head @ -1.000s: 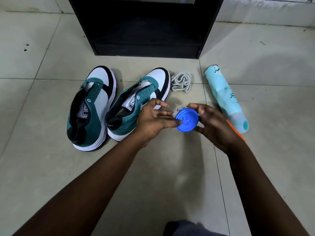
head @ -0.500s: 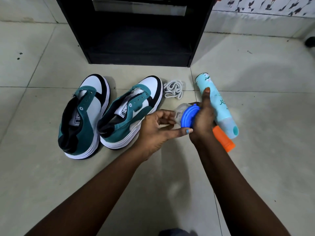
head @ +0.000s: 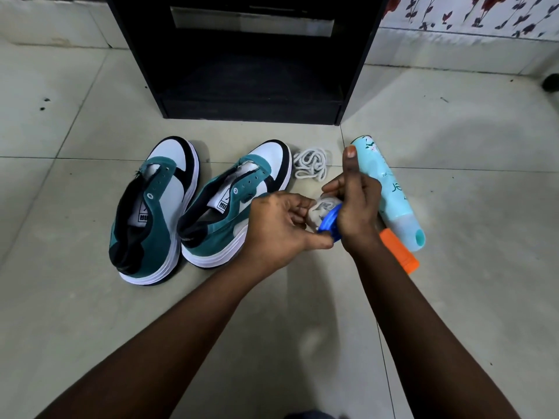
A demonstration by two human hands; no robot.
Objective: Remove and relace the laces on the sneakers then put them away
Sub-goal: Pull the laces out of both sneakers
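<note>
So there's two teal-and-white sneakers [head: 193, 207] on the floor, both unlaced, sitting just left of the left hand [head: 281, 228]. One loose bundle of white laces [head: 311, 163] lies just beyond the hands. The right hand [head: 357, 207] grips a small container with a blue lid [head: 331, 223], thumb sticking up, while the left hand pinches at it. One pale blue spray can [head: 393, 195] lies right of the right hand, one orange thing [head: 399, 252] beside it. Pale tiled floor [head: 90, 313], black cabinet [head: 251, 55] past everything.
</note>
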